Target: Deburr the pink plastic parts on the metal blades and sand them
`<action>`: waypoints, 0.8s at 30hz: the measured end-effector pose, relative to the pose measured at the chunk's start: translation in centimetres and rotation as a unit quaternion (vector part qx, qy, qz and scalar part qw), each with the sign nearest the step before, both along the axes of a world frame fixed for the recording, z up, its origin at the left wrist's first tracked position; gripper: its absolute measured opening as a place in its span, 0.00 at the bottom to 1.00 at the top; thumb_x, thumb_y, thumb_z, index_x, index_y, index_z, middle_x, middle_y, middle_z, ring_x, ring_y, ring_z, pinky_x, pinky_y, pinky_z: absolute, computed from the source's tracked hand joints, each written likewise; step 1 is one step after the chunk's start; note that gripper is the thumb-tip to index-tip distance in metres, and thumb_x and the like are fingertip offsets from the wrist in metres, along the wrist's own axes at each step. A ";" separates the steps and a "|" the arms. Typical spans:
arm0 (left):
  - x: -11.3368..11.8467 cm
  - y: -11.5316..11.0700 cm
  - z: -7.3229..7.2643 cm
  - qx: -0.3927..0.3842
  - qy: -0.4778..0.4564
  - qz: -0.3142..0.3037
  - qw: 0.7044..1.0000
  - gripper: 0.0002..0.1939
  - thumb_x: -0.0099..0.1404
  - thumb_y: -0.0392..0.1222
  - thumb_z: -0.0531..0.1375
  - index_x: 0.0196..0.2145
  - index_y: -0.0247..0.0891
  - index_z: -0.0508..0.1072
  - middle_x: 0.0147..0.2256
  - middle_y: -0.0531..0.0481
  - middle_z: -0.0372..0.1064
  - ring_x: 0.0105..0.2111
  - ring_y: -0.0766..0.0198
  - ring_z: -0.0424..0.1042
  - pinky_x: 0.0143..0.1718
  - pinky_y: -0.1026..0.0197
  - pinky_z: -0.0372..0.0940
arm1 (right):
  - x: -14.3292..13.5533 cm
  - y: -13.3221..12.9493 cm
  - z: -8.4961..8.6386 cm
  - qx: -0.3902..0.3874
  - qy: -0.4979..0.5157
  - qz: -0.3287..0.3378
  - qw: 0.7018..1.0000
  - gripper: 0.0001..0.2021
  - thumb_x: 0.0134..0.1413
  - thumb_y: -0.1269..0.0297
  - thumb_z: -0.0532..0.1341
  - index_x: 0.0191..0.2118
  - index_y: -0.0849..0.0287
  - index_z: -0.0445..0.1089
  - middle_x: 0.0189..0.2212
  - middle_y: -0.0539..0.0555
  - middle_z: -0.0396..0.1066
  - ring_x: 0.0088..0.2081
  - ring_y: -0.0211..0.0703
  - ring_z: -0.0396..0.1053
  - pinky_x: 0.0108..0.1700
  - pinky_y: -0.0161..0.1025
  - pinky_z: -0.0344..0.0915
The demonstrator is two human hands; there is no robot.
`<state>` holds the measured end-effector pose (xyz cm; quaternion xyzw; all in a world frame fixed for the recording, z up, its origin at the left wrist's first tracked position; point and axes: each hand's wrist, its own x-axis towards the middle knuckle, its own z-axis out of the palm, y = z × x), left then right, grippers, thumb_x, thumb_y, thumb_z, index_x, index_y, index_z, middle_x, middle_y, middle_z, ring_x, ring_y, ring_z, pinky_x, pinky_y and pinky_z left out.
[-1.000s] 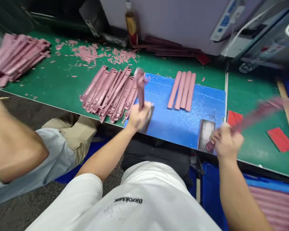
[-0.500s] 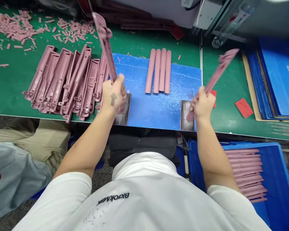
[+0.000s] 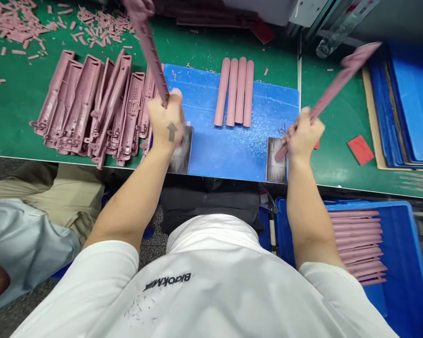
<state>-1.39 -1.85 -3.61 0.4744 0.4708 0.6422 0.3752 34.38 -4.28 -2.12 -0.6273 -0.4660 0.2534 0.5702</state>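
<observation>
My left hand (image 3: 166,121) is closed round the lower part of a long pink plastic piece (image 3: 148,44), tilted up and away above a dark pad (image 3: 183,152) at the bench edge. Over a similar dark pad (image 3: 275,171), my right hand (image 3: 304,136) grips another pink piece (image 3: 334,91), which slants up to the right; its lower end pokes out below the fist. Both pieces are blurred at their tops. Between the hands, several smooth pink strips (image 3: 231,91) lie side by side on a blue mat (image 3: 229,155).
Left of the mat, a pile of pink pieces (image 3: 88,103) lies on the green bench (image 3: 7,126), with pink scraps (image 3: 10,21) behind. Blue sheets (image 3: 416,103) and a red block (image 3: 360,150) are right. A blue bin (image 3: 405,263) holds pink pieces. Another person (image 3: 28,234) sits left.
The piece in my right hand has swung further to the right, and the one in my left hand reaches higher. The bench scene has shifted slightly upward in view.
</observation>
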 end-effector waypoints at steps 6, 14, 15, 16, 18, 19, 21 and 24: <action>-0.9 -9.4 1.2 0.061 0.029 -0.018 0.998 0.40 0.74 0.74 0.69 0.21 0.44 0.56 0.18 0.54 0.50 0.19 0.63 0.53 0.23 0.51 0.53 | -1.6 -10.3 1.0 0.110 -0.009 0.048 0.993 0.34 0.72 0.23 0.63 0.31 0.48 0.63 0.25 0.48 0.70 0.29 0.47 0.76 0.43 0.53 0.83; -0.1 -0.9 0.6 -0.030 0.034 0.016 0.999 0.36 0.80 0.66 0.65 0.25 0.45 0.54 0.19 0.58 0.45 0.20 0.68 0.50 0.23 0.57 0.54 | -0.7 -0.9 0.2 0.014 -0.061 -0.010 0.998 0.33 0.78 0.24 0.54 0.30 0.47 0.59 0.19 0.45 0.56 0.20 0.42 0.65 0.28 0.43 0.70; 0.1 -0.9 0.3 0.016 0.033 0.015 0.999 0.35 0.80 0.69 0.64 0.26 0.45 0.56 0.20 0.57 0.49 0.22 0.67 0.54 0.26 0.57 0.60 | -0.9 -0.4 0.0 0.058 -0.063 -0.028 0.996 0.33 0.79 0.25 0.50 0.31 0.47 0.59 0.20 0.46 0.59 0.23 0.44 0.69 0.32 0.45 0.75; 0.0 -1.8 0.1 0.055 0.042 0.006 0.998 0.36 0.80 0.72 0.63 0.27 0.44 0.58 0.22 0.56 0.54 0.24 0.66 0.60 0.30 0.55 0.65 | -1.1 -1.1 -0.2 0.092 -0.076 -0.032 0.992 0.32 0.81 0.27 0.49 0.33 0.47 0.62 0.23 0.48 0.65 0.28 0.47 0.75 0.39 0.48 0.80; -0.6 -6.1 -0.2 0.093 0.078 -0.017 0.992 0.35 0.79 0.73 0.64 0.27 0.44 0.64 0.25 0.52 0.64 0.29 0.60 0.70 0.40 0.48 0.74 | -1.4 -5.6 -0.7 0.115 -0.139 0.000 0.984 0.30 0.82 0.31 0.51 0.36 0.49 0.69 0.33 0.55 0.77 0.43 0.54 0.85 0.56 0.58 0.83; -1.2 -8.7 -0.4 0.101 0.106 -0.016 0.989 0.33 0.79 0.71 0.64 0.27 0.44 0.67 0.27 0.50 0.68 0.31 0.57 0.73 0.44 0.45 0.77 | -1.4 -8.7 -1.0 0.095 -0.182 0.030 0.978 0.28 0.83 0.35 0.53 0.39 0.50 0.73 0.41 0.58 0.82 0.53 0.58 0.86 0.63 0.63 0.81; -2.4 -13.1 -0.3 0.099 0.094 -0.019 0.990 0.26 0.82 0.60 0.63 0.28 0.45 0.71 0.28 0.49 0.72 0.32 0.53 0.76 0.49 0.41 0.78 | -0.9 -14.4 -1.3 0.087 -0.194 0.071 0.975 0.23 0.83 0.40 0.56 0.40 0.49 0.75 0.44 0.59 0.83 0.58 0.63 0.85 0.66 0.70 0.80; -3.8 -13.1 0.3 0.133 0.157 -0.014 0.978 0.17 0.82 0.56 0.62 0.37 0.48 0.83 0.38 0.45 0.80 0.42 0.48 0.82 0.53 0.40 0.78 | 0.4 -16.3 -0.3 0.114 -0.205 0.060 0.970 0.24 0.82 0.38 0.54 0.42 0.49 0.77 0.45 0.61 0.82 0.55 0.66 0.85 0.63 0.72 0.81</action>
